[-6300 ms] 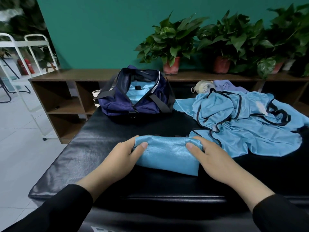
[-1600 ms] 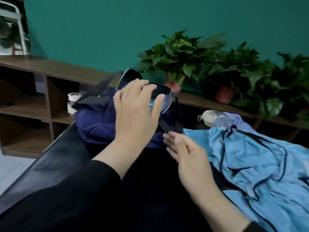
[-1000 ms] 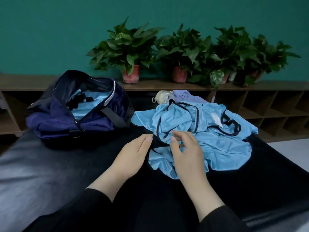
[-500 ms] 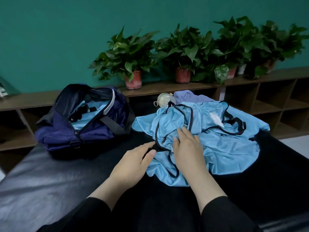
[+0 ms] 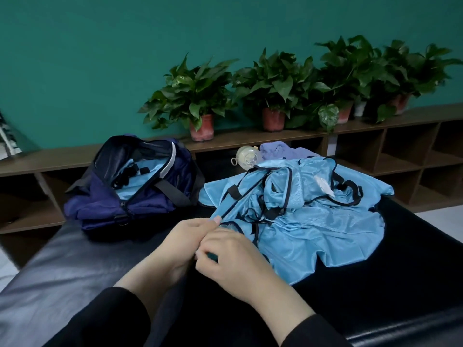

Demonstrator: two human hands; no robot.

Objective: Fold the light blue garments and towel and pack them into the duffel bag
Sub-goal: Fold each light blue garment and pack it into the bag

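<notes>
Head view is showing the left hand (image 5: 185,236) and right hand (image 5: 233,261) meeting at the near edge of the light blue garments (image 5: 313,221), both pinching the dark-trimmed fabric with curled fingers. These garments are lying crumpled on the black padded counter (image 5: 62,271), just right of the open navy duffel bag (image 5: 130,191), which is already holding folded light blue cloth.

The room is dim and evenly lit, with soft light from above and the left. A pale sheen lies on the glossy black padded bench (image 5: 62,269) at its left end. The long brown wooden shelf (image 5: 250,139) bows from wide-angle distortion. The hands look slightly motion-blurred; shadows stay soft.
</notes>
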